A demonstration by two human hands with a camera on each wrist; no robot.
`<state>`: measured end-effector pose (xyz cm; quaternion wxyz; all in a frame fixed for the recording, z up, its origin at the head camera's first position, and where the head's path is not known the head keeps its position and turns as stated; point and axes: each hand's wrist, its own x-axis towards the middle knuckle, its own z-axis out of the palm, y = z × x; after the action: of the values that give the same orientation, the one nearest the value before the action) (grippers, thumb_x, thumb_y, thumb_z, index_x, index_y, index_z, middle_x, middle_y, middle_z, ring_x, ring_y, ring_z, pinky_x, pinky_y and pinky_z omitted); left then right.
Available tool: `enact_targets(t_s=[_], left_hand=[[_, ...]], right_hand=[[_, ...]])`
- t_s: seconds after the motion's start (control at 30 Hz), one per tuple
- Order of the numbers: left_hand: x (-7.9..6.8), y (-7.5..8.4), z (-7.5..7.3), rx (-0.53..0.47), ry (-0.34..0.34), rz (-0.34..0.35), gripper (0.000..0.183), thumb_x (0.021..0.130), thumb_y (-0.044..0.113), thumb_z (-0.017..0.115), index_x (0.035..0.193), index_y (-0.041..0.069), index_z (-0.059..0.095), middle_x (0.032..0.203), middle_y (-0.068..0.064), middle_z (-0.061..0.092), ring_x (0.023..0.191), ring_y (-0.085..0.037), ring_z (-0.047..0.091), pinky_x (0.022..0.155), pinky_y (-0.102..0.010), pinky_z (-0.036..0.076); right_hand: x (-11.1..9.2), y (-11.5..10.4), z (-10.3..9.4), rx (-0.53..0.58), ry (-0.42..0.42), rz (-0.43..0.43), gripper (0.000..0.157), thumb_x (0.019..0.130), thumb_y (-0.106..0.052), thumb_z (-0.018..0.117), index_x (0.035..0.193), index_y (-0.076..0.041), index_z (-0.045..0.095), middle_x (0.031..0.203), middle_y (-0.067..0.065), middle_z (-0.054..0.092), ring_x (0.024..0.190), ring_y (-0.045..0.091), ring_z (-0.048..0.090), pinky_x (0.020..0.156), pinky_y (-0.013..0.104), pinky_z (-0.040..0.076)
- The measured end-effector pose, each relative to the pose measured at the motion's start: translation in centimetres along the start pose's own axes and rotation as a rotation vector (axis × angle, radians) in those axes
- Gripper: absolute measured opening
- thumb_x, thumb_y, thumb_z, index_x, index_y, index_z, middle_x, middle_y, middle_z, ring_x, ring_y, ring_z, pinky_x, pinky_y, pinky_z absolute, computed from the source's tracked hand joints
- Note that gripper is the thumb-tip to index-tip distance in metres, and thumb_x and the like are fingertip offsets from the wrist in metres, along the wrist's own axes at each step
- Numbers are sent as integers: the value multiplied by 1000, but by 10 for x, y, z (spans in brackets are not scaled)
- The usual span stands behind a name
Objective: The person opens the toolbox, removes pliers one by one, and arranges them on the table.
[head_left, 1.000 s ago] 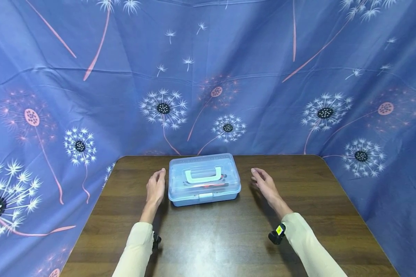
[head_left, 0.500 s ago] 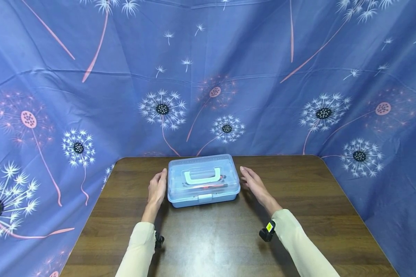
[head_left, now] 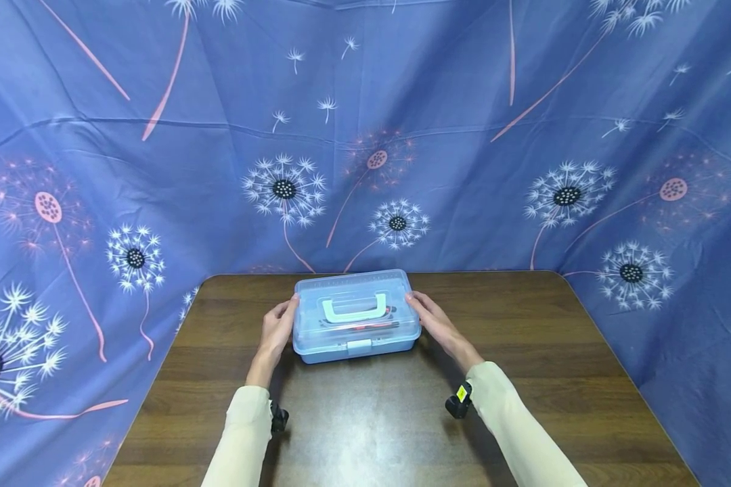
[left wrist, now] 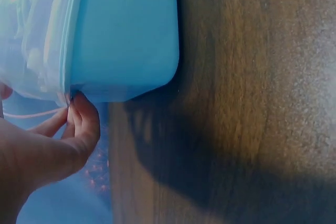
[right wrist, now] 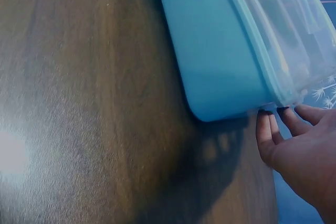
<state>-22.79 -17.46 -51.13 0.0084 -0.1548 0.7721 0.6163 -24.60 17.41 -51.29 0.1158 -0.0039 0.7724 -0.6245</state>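
Observation:
A light blue plastic storage box with a clear lid lies on the wooden table, its lid down. On top is a white carrying handle, and a pale latch sits at the front. Red and dark slim items show through the lid. My left hand grips the box's left end, thumb at the lid's edge; in the left wrist view its curled fingers meet the rim. At the opposite end my right hand holds the rim, with fingertips just under it in the right wrist view.
The brown tabletop reaches back to a blue curtain printed with dandelions, which also hangs at both sides. A small black camera is worn on the right wrist, and another black camera on the left.
My right hand has moved left from beside the box to its right end. My left hand has closed in slightly onto the left end. The box stays in place.

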Motion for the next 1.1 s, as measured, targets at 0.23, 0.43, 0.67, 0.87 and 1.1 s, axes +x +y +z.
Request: enact_targets(t_s=[0.23,0.43,0.67,0.87,1.1], left_hand=[[2,3,-1,-15,-43,3,78,100,64,51,148,2,52,129,-20,63,108,-25,60,88,-32,50],[6,5,5,-17,-78,38,74,102,58,52,146,-1,53,136,-22,59,124,-31,55,107,-45,43],[6,6,9,-22,-99,54,75,102,58,53,146,-3,52,142,-23,56,135,-33,49,115,-48,36],[7,6,16,-34,-103,65,72,102,55,56,144,-4,54,139,-23,59,131,-33,51,114,-47,37],[6,7,28,-55,-102,62,70,101,55,57,143,-1,57,128,-20,64,117,-29,58,104,-44,45]], right_hand=[[3,-5,-1,42,-4,-18,65,105,-40,52,156,-2,37,149,22,50,133,33,49,110,50,40],[3,-4,-11,58,-54,-30,66,106,-36,53,157,0,33,154,22,44,138,34,45,112,52,37],[5,3,-24,69,-71,-1,69,104,-38,58,157,-1,34,155,21,43,139,33,44,114,54,36],[2,6,-33,86,-88,10,68,104,-37,59,157,-3,34,152,22,46,132,31,50,111,54,39],[-4,12,-44,134,-112,-5,68,104,-34,59,157,-2,33,151,24,45,127,25,53,110,54,39]])
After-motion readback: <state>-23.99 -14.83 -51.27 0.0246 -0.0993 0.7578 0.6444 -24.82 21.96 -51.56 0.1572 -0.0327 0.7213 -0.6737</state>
